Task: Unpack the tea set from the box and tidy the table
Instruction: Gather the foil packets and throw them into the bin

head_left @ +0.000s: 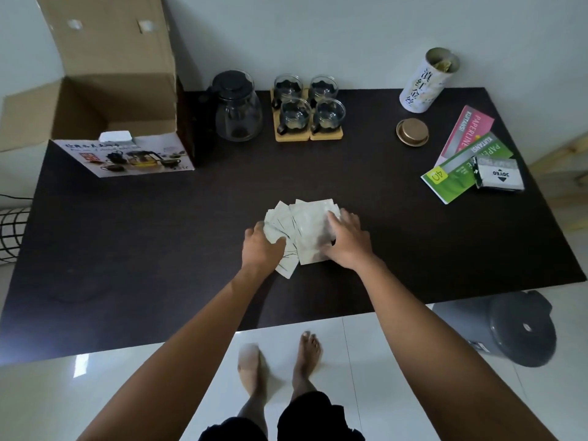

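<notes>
A fanned pile of pale tea sachets [307, 224] lies in the middle of the dark table [159, 237]. My left hand [261, 249] grips the pile's left side, thumb on top. Over the right side lies my right hand [346, 241], its fingers spread on the top sachet. At the back stand a glass teapot with a black lid [237, 106] and several glass cups [310, 101] on wooden coasters. The open cardboard box [108, 103] sits at the back left. An open white tea tin [426, 81] stands back right, with its gold lid [412, 132] lying beside it.
Pink and green paper packs [467, 151] and a small black-and-white packet [499, 175] lie near the table's right edge. A grey lidded bin [512, 329] stands on the floor at the table's front right corner. A wire basket [11, 233] is at the left.
</notes>
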